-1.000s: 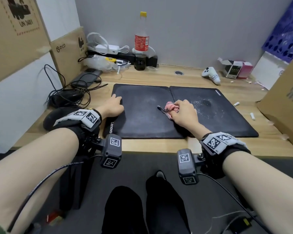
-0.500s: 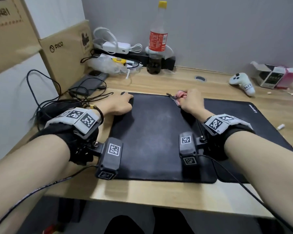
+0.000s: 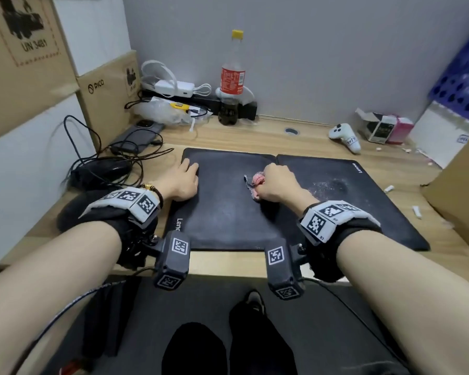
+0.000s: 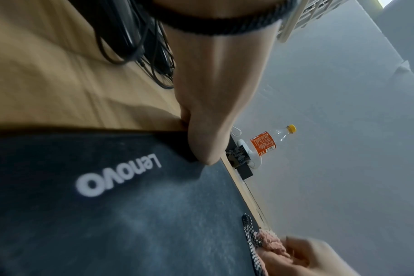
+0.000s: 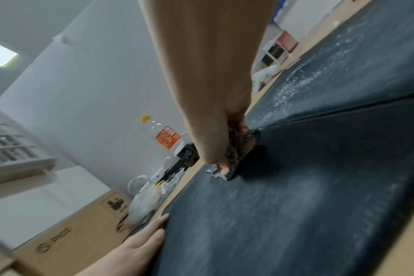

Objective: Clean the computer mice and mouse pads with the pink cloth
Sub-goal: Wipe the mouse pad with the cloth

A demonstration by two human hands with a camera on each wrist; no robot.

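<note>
Since half a second earlier, the right hand (image 3: 278, 185) had drawn the pink cloth (image 3: 256, 184) back from the far edge toward the middle of the left mouse pad (image 3: 225, 212). Left wrist view: the left hand (image 4: 208, 119) lay flat, fingers straight, on that pad's edge. Right wrist view: fingers (image 5: 234, 123) were bunched round the cloth, pressed on the pad.

Both bare forearms reach forward; the left hand (image 3: 183, 182) lies flat, fingers straight, while the right hand (image 3: 278, 185) is curled into a fist

Soft even indoor light, wide-angle distortion, blurred wrist views
</note>
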